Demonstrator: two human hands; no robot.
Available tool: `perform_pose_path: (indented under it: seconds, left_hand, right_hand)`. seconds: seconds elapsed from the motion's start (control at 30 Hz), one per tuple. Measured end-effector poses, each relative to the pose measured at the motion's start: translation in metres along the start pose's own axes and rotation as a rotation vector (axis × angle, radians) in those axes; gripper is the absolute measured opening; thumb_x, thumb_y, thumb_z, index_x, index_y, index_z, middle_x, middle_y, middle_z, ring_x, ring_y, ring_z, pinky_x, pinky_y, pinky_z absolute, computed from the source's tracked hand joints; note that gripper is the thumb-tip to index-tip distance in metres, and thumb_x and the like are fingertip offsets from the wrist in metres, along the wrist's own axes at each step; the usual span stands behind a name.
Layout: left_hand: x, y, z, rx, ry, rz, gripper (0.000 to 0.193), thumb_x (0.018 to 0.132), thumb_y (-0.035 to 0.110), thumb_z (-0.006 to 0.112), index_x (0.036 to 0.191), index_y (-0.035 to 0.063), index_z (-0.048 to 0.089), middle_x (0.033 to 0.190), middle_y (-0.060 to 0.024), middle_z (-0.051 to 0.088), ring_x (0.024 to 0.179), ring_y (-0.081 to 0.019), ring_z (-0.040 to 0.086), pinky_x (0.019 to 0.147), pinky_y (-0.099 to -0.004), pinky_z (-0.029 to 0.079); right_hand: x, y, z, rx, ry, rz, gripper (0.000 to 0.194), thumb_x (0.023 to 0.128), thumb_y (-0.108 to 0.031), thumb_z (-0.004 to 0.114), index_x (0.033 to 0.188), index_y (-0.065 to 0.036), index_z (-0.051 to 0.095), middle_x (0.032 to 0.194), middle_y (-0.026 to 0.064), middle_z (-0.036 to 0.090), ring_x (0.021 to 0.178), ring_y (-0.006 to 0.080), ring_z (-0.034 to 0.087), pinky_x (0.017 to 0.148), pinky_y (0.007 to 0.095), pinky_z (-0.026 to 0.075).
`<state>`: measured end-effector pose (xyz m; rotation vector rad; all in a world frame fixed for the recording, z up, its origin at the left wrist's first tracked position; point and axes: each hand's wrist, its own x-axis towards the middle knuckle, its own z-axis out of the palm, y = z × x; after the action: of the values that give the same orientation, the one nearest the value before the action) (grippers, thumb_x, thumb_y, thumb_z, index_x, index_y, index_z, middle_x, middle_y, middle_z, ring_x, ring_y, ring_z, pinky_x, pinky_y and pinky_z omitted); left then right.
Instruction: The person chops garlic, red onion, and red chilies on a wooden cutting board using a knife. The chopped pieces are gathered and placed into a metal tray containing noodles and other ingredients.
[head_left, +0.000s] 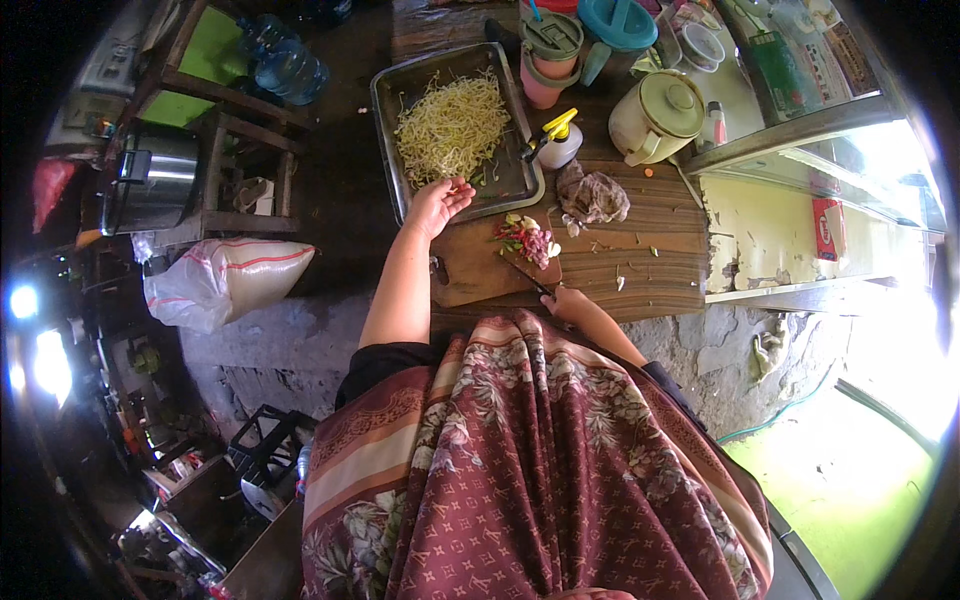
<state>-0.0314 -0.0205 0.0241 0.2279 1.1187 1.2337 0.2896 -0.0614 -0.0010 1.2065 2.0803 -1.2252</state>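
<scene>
My left hand (441, 206) is over the near edge of a metal tray (532, 187), palm partly turned up and fingers loosely curled. A tiny reddish bit shows by its fingers; whether it is held is unclear. A heap of bean sprouts (454, 124) lies in the tray. My right hand (568, 306) grips a knife (531, 278), its blade lying low over a wooden cutting board (472, 270). Just beyond the blade is a small pile of peeled shallots, garlic and chilies (529, 240) on the board.
Right of the tray stand a spray bottle (561, 146) with a yellow head and a crumpled brown cloth or bag (592, 195). Farther back are a lidded pot (656, 116) and a pink tumbler (551, 64). A glass display case (810, 142) borders the right side. Scraps dot the wooden table (667, 247).
</scene>
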Motion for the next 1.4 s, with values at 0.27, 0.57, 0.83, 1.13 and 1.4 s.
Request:
perform_pose_path:
  seconds: [0.27,0.57,0.83,1.13,1.4]
  left_hand:
    - [-0.013,0.015,0.018,1.791,0.551,0.757,0.023,0.078,0.036,0.055,0.095,0.0235,0.064,0.113,-0.0177,0.046,0.103,-0.032,0.045,0.091,-0.0411,0.034]
    - [-0.001,0.015,0.005,1.107,0.37,0.65,0.016,0.078,0.01,0.059,0.092,0.0066,0.063,0.082,-0.0076,0.06,0.072,-0.0164,0.059,0.067,-0.0235,0.045]
    - [-0.005,0.014,-0.006,1.425,0.474,0.72,0.022,0.083,0.015,0.054,0.101,0.0033,0.06,0.081,-0.004,0.06,0.07,-0.0104,0.054,0.068,-0.0224,0.045]
    - [-0.036,-0.04,0.02,0.779,0.14,0.239,0.009,0.079,0.011,0.058,0.079,0.0018,0.055,0.066,-0.0039,0.059,0.057,-0.0087,0.055,0.054,-0.021,0.044]
    - [-0.055,-0.123,0.03,0.694,0.421,0.121,0.015,0.075,0.012,0.062,0.074,-0.0006,0.053,0.063,-0.0067,0.06,0.053,-0.0121,0.058,0.049,-0.0232,0.045]
  right_hand:
    - [0.003,-0.003,-0.002,-0.031,-0.042,0.025,0.056,0.083,-0.044,0.039,0.095,0.01,0.049,0.092,0.0293,0.055,0.09,0.0408,0.053,0.081,0.0436,0.041]
    - [-0.001,-0.006,-0.006,-0.018,-0.049,0.045,0.056,0.083,-0.044,0.04,0.096,0.009,0.051,0.093,0.029,0.055,0.092,0.04,0.053,0.082,0.043,0.041]
    - [0.001,-0.004,-0.005,0.009,-0.032,0.028,0.055,0.082,-0.044,0.04,0.095,0.009,0.051,0.093,0.0291,0.055,0.092,0.0401,0.053,0.082,0.0434,0.041]
    - [-0.006,-0.006,-0.005,0.03,0.025,0.017,0.053,0.084,-0.041,0.041,0.097,0.01,0.044,0.09,0.031,0.054,0.086,0.0414,0.054,0.077,0.0456,0.043]
    - [-0.015,-0.011,0.001,0.051,0.136,-0.026,0.051,0.086,-0.036,0.039,0.101,0.013,0.033,0.08,0.0311,0.055,0.071,0.0427,0.056,0.062,0.0461,0.046]
